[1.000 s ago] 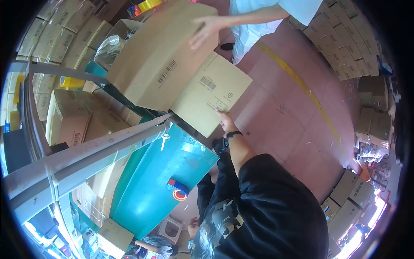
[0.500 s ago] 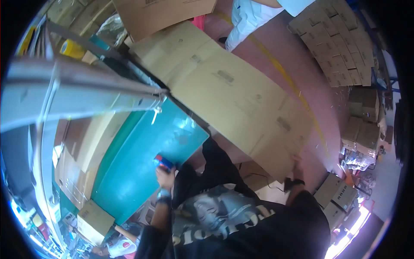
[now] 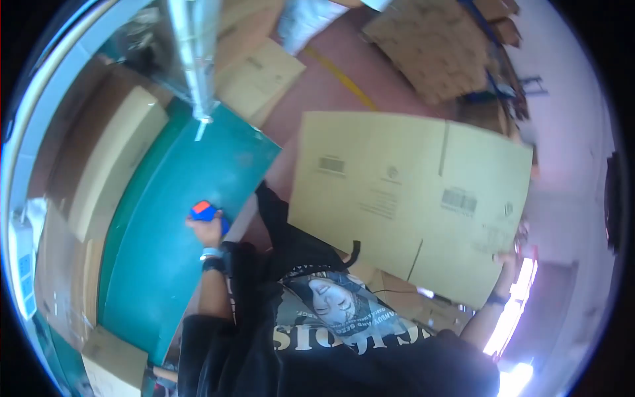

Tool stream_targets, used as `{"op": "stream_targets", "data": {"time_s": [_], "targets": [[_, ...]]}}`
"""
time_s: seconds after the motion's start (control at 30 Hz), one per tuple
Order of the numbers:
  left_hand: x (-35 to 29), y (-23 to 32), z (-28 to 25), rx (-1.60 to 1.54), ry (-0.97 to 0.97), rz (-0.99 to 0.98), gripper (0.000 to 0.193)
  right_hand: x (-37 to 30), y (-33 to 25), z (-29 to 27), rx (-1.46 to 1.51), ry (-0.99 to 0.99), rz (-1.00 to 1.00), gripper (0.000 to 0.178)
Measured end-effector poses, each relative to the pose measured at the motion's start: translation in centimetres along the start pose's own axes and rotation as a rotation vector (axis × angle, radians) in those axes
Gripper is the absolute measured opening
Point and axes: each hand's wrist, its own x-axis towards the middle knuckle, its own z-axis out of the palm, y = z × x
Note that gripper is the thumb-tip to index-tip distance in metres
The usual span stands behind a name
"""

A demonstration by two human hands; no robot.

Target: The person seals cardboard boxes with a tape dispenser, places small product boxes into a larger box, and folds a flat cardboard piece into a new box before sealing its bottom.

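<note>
My left hand (image 3: 209, 230) is closed round a small blue and orange handheld object (image 3: 210, 214) above the green table top; its exact kind does not show. On the other side, my right hand (image 3: 507, 259) grips the lower right edge of a large flattened cardboard box (image 3: 377, 178). This sheet is raised and tilted in front of my body. Slits and printed marks show on its face. Part of my right hand's grip is hidden behind the board.
The green table (image 3: 165, 218) stands at my left, with a metal post (image 3: 198, 66) at its far side. Another flat cardboard sheet (image 3: 261, 76) lies beyond the table. Stacked cartons (image 3: 430, 46) stand far right. A person's light trousers (image 3: 301, 23) show at the top.
My right hand has lifted the flattened box off the other cardboard and swung it up to the right. My left hand keeps its object over the table. The view has turned.
</note>
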Motion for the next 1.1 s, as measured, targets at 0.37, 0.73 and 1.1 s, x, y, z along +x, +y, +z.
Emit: {"op": "stream_targets", "data": {"time_s": [0.37, 0.73, 1.1], "targets": [[-11.4, -5.2, -13.2, -0.784, -0.23, -0.05, 0.089, 10.7, 1.1, -17.3, -0.126, -0.441, -0.147, 0.083], [-42.4, -17.1, -34.7, -0.395, 0.452, -0.201, 0.086, 8.5, -5.4, 29.2, -0.44, -1.351, -0.163, 0.054], [-40.8, -9.5, -27.4, -0.15, 0.44, -0.3, 0.092, 4.1, 12.5, 45.7, -0.577, -0.762, -0.366, 0.061]]}}
